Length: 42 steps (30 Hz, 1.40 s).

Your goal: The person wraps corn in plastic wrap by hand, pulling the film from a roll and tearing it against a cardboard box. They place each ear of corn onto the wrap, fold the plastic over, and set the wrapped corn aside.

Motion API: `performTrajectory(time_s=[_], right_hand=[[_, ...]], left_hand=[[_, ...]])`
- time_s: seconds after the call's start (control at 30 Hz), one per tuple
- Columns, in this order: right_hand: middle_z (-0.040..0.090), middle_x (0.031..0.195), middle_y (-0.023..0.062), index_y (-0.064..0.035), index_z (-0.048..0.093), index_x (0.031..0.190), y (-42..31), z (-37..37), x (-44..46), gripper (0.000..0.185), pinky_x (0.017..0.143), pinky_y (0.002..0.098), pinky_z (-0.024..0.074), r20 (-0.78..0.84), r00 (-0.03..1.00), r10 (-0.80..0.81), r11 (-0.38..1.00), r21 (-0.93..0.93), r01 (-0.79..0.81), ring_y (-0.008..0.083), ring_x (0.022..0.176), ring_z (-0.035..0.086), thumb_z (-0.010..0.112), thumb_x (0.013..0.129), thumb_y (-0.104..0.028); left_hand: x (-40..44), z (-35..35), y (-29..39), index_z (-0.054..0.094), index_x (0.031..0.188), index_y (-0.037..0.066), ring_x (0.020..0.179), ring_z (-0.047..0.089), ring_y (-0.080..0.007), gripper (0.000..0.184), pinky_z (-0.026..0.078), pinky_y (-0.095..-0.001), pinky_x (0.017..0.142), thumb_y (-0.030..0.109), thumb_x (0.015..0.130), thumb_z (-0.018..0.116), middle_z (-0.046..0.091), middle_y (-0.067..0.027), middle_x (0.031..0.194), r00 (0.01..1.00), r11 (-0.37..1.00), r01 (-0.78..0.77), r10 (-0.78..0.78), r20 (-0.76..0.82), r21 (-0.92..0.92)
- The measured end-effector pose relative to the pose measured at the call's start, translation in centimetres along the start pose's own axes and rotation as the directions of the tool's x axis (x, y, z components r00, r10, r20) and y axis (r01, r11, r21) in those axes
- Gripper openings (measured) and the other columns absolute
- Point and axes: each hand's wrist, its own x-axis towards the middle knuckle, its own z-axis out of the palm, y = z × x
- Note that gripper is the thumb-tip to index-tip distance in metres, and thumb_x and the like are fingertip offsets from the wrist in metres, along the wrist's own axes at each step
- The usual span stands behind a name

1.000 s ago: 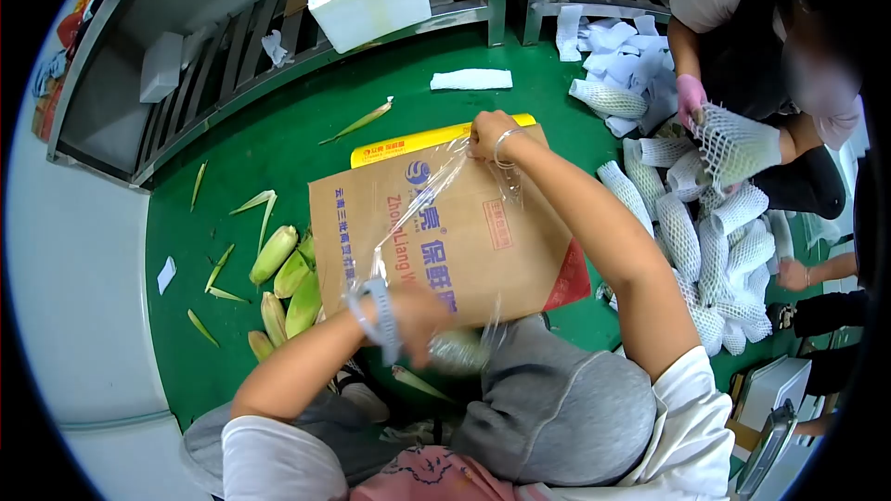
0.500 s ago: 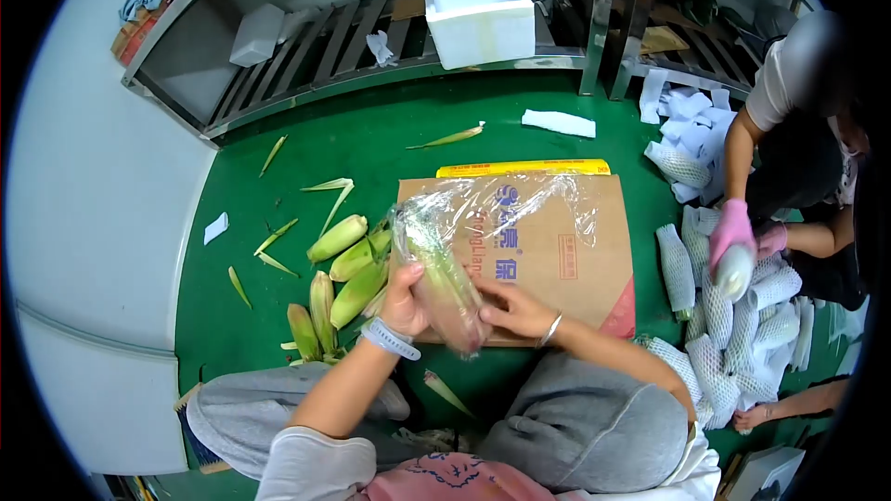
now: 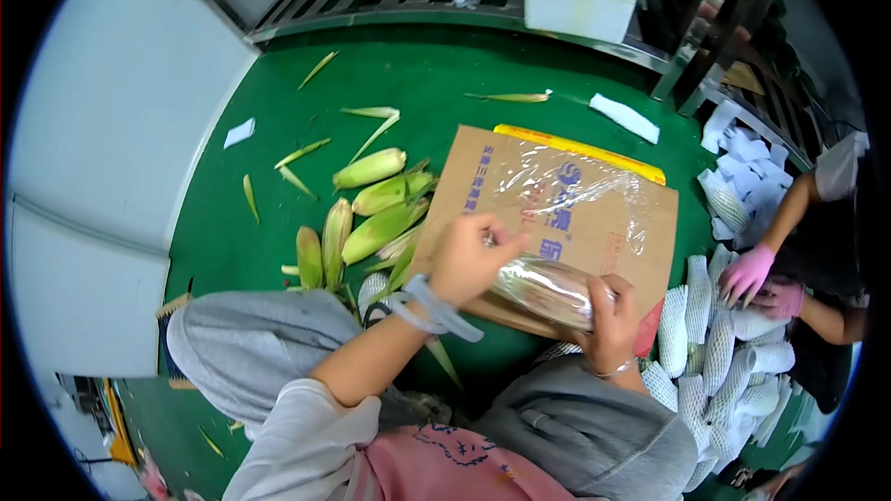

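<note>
Film-wrapped produce (image 3: 548, 291): enclosed in clear plastic, positioned between left hand (image 3: 469, 258), curled narrow, and right hand (image 3: 613, 325), clasping one end. Noted on rack (image 3: 408, 17): foam box (image 3: 583, 11).

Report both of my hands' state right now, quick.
Left hand: fingers curled at the near-left end of the plastic-wrapped bundle; too blurred to tell whether it grips.
Right hand: closed on the bundle's other end.

Corn ears (image 3: 379, 214) left of the cardboard box (image 3: 594, 223)
</note>
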Motion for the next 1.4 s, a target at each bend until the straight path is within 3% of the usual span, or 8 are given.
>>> performTrajectory(time_s=[0.13, 0.27, 0.43, 0.7, 0.9, 1.1, 1.27, 1.4], right_hand=[[0.057, 0.095, 0.0141, -0.0118, 0.064, 0.097, 2.4, -2.7, -1.9, 0.041, 0.064, 0.0365, 0.0428, -0.072, 0.965, -0.253, 0.922, -0.321, 0.217, 0.0296, 0.083, 0.057, 0.066, 0.057, -0.003], [0.055, 0.098, 0.0175, -0.0004, 0.052, 0.112, 4.0, -5.6, -7.1, 0.063, 0.080, 0.0382, 0.0431, -0.258, 0.919, 0.298, 0.927, -0.151, -0.343, 0.0327, 0.088, 0.055, 0.076, 0.055, -0.007], [0.060, 0.095, 0.0164, 0.0050, 0.051, 0.110, 8.0, -8.6, -16.0, 0.053, 0.076, 0.0360, 0.0463, -0.262, 0.183, 0.948, 0.256, 0.285, -0.924, 0.0278, 0.080, 0.058, 0.071, 0.074, -0.028], [0.060, 0.091, 0.0185, 0.0019, 0.056, 0.108, 10.7, -9.1, -14.5, 0.047, 0.076, 0.0378, 0.0453, -0.351, 0.855, 0.381, 0.489, -0.709, -0.509, 0.0338, 0.085, 0.057, 0.071, 0.074, -0.027], [0.063, 0.074, 0.0186, -0.0034, 0.059, 0.073, 10.9, -3.5, 1.2, 0.045, 0.060, 0.0419, 0.0492, 0.078, 0.771, 0.632, 0.688, -0.514, -0.512, 0.0336, 0.068, 0.062, 0.055, 0.082, -0.047], [0.064, 0.070, 0.0154, -0.0003, 0.062, 0.072, 13.3, 0.9, 4.5, 0.042, 0.058, 0.0375, 0.0503, 0.154, 0.803, 0.576, 0.705, -0.591, -0.392, 0.0284, 0.064, 0.064, 0.055, 0.084, -0.040], [0.065, 0.083, 0.0106, -0.0018, 0.056, 0.066, 13.0, -3.5, 1.2, 0.025, 0.066, 0.0271, 0.0518, 0.738, 0.427, 0.522, 0.203, 0.378, -0.903, 0.0176, 0.075, 0.064, 0.052, 0.087, -0.015], [0.056, 0.112, 0.0097, -0.0035, 0.055, 0.060, 16.8, -6.6, -3.5, 0.029, 0.093, 0.0358, 0.0418, 0.366, 0.768, 0.526, -0.061, 0.917, -0.395, 0.0213, 0.110, 0.051, 0.053, 0.087, -0.015]], left_hand=[[-0.9, 2.8, -0.3, 0.065, 0.086, 0.001, 0.079, 0.062, -0.0354, 0.043, 0.048, -0.0381, 0.070, 0.041, 0.087, 0.051, 0.064, -0.0198, 0.084, 0.916, 0.883, -0.164, -0.030, 0.401, 0.439], [4.1, -2.0, -6.5, 0.056, 0.091, 0.000, 0.065, 0.059, -0.0209, 0.019, 0.048, -0.0311, 0.060, 0.019, 0.089, 0.052, 0.061, -0.0108, 0.070, 0.992, 0.892, 0.059, -0.102, -0.074, -0.447], [4.9, -9.3, -27.2, 0.041, 0.121, 0.001, 0.111, 0.047, -0.0383, 0.069, 0.039, -0.0436, 0.094, 0.028, 0.065, 0.073, 0.049, -0.0247, 0.117, 0.911, 0.559, 0.384, -0.102, -0.399, 0.735], [4.5, -13.8, -27.2, 0.044, 0.124, 0.003, 0.105, 0.054, -0.0335, 0.087, 0.042, -0.0401, 0.091, 0.035, 0.052, 0.082, 0.059, -0.0183, 0.110, 0.939, 0.741, 0.267, -0.344, 0.006, 0.617], [8.8, -13.4, -15.9, 0.040, 0.119, 0.000, 0.086, 0.060, -0.0218, 0.064, 0.051, -0.0307, 0.072, 0.006, 0.067, 0.076, 0.058, -0.0111, 0.102, 0.942, 0.956, 0.114, -0.189, -0.276, -0.269], [11.3, -4.0, -1.7, 0.049, 0.118, 0.005, 0.108, 0.047, -0.0314, 0.070, 0.038, -0.0418, 0.093, 0.017, 0.057, 0.080, 0.053, -0.0136, 0.112, 0.776, 0.705, -0.575, 0.631, 0.002, 0.414], [14.9, 6.4, -0.5, 0.048, 0.122, 0.016, 0.108, 0.045, -0.0315, 0.074, 0.038, -0.0436, 0.088, 0.025, 0.056, 0.081, 0.051, -0.0122, 0.111, 0.836, 0.643, -0.544, 0.472, 0.280, 0.539], [14.7, 8.1, 1.5, 0.044, 0.125, 0.019, 0.107, 0.046, -0.0332, 0.076, 0.041, -0.0445, 0.087, 0.025, 0.058, 0.079, 0.050, -0.0142, 0.112, 0.864, 0.503, -0.491, 0.176, 0.472, 0.711]])
